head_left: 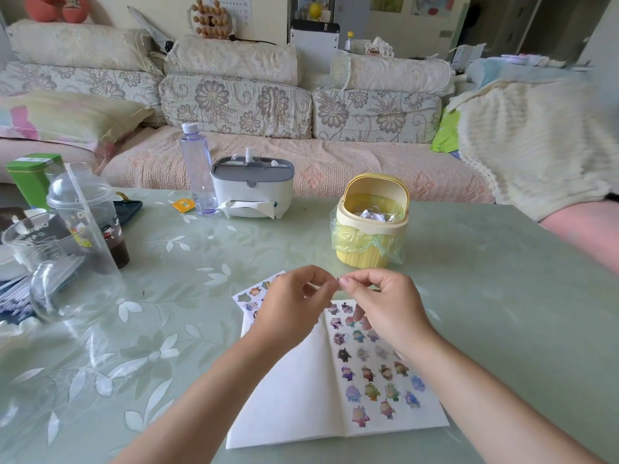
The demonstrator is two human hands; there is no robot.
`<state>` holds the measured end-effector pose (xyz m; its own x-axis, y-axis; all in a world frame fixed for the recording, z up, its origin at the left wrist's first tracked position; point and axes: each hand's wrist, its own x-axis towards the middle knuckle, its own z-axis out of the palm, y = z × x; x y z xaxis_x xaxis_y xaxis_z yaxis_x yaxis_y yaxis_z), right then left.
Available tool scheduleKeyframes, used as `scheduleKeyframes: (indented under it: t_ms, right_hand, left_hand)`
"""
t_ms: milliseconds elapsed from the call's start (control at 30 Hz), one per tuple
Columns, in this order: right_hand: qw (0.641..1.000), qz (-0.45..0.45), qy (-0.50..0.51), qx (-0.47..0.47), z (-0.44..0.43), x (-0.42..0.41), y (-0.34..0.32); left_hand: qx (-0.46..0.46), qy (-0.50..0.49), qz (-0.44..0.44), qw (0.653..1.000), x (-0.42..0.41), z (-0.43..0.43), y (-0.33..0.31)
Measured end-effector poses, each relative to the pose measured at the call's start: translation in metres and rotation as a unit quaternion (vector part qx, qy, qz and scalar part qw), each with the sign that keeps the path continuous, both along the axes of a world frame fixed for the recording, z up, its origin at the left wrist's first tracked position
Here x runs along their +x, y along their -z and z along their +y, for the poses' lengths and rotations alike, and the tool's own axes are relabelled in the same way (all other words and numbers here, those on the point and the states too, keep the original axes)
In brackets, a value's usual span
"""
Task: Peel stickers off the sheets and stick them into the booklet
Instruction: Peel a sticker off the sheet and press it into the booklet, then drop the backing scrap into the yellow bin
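Hovering above the open booklet (288, 396), left hand (291, 306) and right hand (385, 306) both pinch one tiny scrap (338, 280), too small to identify. One sticker sheet (249, 298) lies at booklet's far left corner.

Head-worn view, forward-down, close over table (485, 296)

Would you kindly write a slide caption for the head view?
Left hand and right hand pinch a tiny piece above the open white paper booklet of cartoon stickers.
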<state>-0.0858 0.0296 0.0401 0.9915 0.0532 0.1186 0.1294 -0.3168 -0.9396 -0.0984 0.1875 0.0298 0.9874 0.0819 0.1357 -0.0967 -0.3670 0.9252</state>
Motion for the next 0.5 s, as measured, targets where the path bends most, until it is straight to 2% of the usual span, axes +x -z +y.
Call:
scheduleKeyframes:
  t_ms: [133,300,400,500]
  right_hand:
    - [0.998,0.003,0.043,0.044,-0.011,0.01,-0.003]
    - [0.992,-0.047,0.1,0.054,-0.021,0.043,-0.024]
    - [0.984,-0.115,0.134,-0.034,-0.023,0.078,-0.037]
    - [0.966,-0.145,0.173,-0.129,-0.018,0.116,-0.049]
  left_hand:
    - [0.003,-0.016,0.005,1.0,0.013,-0.005,-0.004]
    - [-0.08,-0.058,-0.005,0.995,0.028,-0.005,-0.01]
    - [-0.092,-0.059,0.0,0.994,0.033,-0.002,-0.008]
    - [-0.083,-0.058,0.006,0.995,0.035,0.002,-0.005]
